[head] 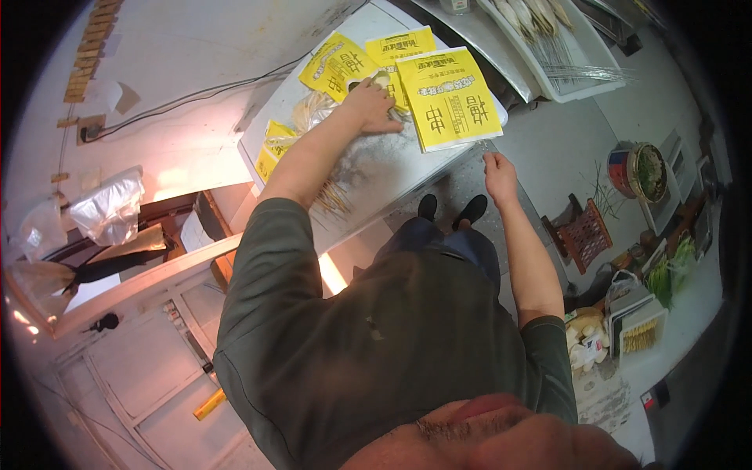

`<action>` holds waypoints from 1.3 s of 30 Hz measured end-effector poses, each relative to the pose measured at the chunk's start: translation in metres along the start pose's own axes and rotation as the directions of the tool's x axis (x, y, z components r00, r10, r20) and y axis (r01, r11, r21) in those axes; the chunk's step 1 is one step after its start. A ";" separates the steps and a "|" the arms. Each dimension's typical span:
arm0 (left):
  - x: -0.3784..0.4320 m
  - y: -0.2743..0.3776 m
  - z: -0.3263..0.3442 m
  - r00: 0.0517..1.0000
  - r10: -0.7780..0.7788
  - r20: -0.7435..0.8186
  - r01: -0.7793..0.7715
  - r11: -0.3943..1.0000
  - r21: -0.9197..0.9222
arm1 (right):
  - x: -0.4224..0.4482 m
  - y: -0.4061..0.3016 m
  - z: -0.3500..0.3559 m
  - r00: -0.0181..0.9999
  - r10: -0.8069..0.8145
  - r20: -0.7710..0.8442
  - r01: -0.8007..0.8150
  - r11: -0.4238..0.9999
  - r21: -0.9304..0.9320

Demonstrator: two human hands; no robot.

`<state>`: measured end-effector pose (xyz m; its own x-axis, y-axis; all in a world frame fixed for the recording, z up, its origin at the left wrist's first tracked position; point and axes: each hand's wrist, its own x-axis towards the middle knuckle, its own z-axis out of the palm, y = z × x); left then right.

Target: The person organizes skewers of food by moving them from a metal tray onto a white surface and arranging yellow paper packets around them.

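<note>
My left hand (371, 108) reaches over the white table (382, 170), its thumb spread to the side. Its fingers lie over a small round object (382, 79), mostly hidden, so I cannot tell if they grip it. Yellow printed paper bags lie around this hand: one bag (332, 64) behind it to the left, another (405, 41) beyond it. A larger flat yellow bag (452, 100) lies at the table's right end. Just off that bag's near edge is my right hand (500, 179), fingers pinched together. Something thin glints above its fingertips, too small to identify.
Clear plastic wrap (317, 108), another yellow bag (273, 150) and thin sticks (332, 197) lie by my left forearm. A white tray (546, 53) of skewered food stands at the upper right. On the right are a woven stool (587, 235) and a bucket (643, 170).
</note>
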<state>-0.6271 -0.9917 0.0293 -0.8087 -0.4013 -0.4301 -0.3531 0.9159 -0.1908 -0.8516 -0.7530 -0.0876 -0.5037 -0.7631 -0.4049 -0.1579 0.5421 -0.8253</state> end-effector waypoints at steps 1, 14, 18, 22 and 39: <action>-0.006 -0.002 0.001 1.000 0.017 -0.002 -0.017 1.000 -0.003 | -0.003 -0.004 0.002 1.000 0.013 -0.011 -0.013 1.000 -0.001; -0.012 0.107 -0.022 0.891 -0.160 -0.425 0.018 0.948 -0.319 | -0.015 -0.043 0.015 0.993 -0.114 0.036 0.119 0.975 -0.186; 0.017 0.139 0.009 0.813 -0.211 -0.543 0.042 0.951 -0.306 | -0.005 -0.043 -0.003 0.975 -0.220 0.036 0.222 0.945 -0.241; 0.015 0.118 0.028 0.845 -0.234 -0.481 0.106 0.955 -0.278 | -0.002 -0.041 -0.014 0.967 -0.253 0.017 0.248 0.932 -0.264; -0.009 0.103 0.056 0.889 -0.180 -0.420 -0.004 0.917 -0.399 | 0.012 -0.033 0.024 0.999 0.016 -0.045 -0.032 0.927 -0.373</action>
<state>-0.6299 -0.8942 -0.0357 -0.8537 -0.5203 0.0228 -0.5086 0.8422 0.1787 -0.8317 -0.7885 -0.0748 -0.5436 -0.7378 -0.4002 -0.4472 0.6581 -0.6058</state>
